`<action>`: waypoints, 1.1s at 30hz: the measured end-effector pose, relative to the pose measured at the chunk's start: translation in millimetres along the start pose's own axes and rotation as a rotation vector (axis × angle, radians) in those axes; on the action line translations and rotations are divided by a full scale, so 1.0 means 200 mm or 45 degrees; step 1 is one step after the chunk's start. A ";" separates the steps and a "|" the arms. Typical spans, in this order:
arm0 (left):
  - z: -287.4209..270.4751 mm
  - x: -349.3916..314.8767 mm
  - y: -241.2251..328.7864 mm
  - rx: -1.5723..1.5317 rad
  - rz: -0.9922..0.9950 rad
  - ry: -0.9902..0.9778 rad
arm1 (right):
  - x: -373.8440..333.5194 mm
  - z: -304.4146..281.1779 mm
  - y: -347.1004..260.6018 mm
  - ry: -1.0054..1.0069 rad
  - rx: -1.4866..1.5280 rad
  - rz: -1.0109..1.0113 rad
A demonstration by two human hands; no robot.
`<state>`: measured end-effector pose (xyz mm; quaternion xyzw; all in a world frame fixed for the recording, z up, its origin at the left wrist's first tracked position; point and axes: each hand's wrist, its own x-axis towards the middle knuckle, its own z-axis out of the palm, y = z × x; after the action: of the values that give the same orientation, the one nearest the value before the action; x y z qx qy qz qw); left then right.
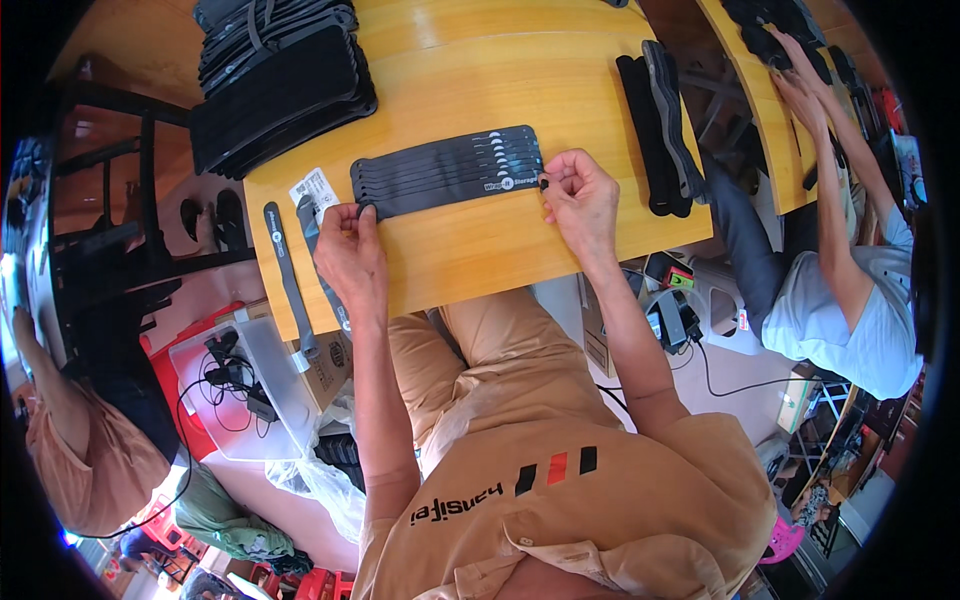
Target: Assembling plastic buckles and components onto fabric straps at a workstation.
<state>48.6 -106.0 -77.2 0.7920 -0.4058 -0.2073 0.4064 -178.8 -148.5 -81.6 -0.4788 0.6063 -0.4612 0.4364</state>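
Several dark grey straps (430,178) lie overlapped in a fanned row on the yellow wooden table (450,255), each with pale print near its right end. At the nearest strap's left end, my left hand (352,262) is closed, thumb and fingers pinching it. My right hand (583,205) pinches the right end of that strap, a small dark tip showing between the fingers. Left of my left hand lie a loose grey strap (287,270) and a second strap (330,300), partly hidden by that hand, beside a white printed label (313,188).
Tall stacks of black straps (285,95) stand at the far left of the table. A smaller bundle (655,130) lies near its right edge. A co-worker's hands (795,85) handle dark items at another table. Below left sits a clear plastic bin (240,385) with cables.
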 end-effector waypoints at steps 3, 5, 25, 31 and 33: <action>0.01 0.00 0.02 0.008 -0.023 -0.003 | 0.01 0.00 0.03 0.022 -0.055 -0.075; 0.00 0.00 0.02 0.023 -0.009 -0.004 | 0.01 0.00 0.04 0.033 -0.095 -0.131; -0.11 -0.05 0.10 -0.140 -0.013 -0.001 | 0.00 -0.18 -0.04 0.206 -0.420 -0.345; 0.07 -0.09 0.09 0.675 0.799 -0.146 | -0.05 0.07 -0.12 0.007 -0.900 -0.939; 0.12 -0.09 0.07 0.691 0.781 -0.225 | -0.04 0.16 -0.09 -0.100 -0.986 -0.930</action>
<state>16.4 -106.9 -80.4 0.6920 -0.6960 -0.0292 0.1895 -143.5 -147.6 -69.8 -0.8016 0.5092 -0.3073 0.0612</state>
